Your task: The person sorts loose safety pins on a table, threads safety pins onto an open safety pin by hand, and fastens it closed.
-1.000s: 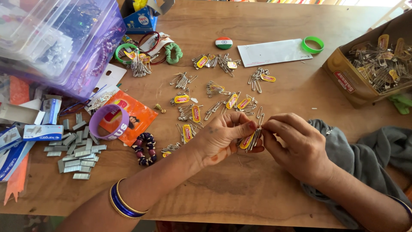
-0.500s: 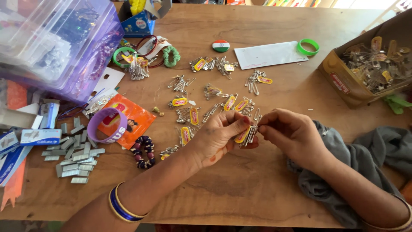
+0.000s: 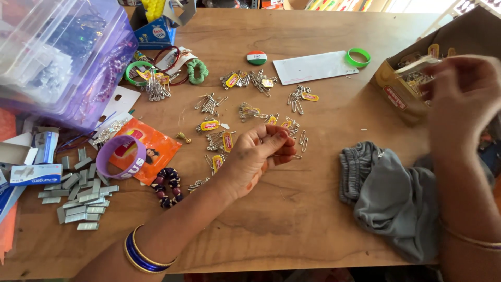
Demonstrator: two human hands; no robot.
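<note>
Right hand over pin-filled cardboard box

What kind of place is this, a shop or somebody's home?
Probably a small stationery or trinket shop's worktable, though a home is possible. Bunches of safety pins cover the wooden table, beside stacks of staples, wristbands and a clear storage bin.

A broad wooden table fills nearly the whole view, its grain warm brown under soft daylight. Brighter light falls across the far edge toward one o'clock. Floor and walls are barely visible.
</note>
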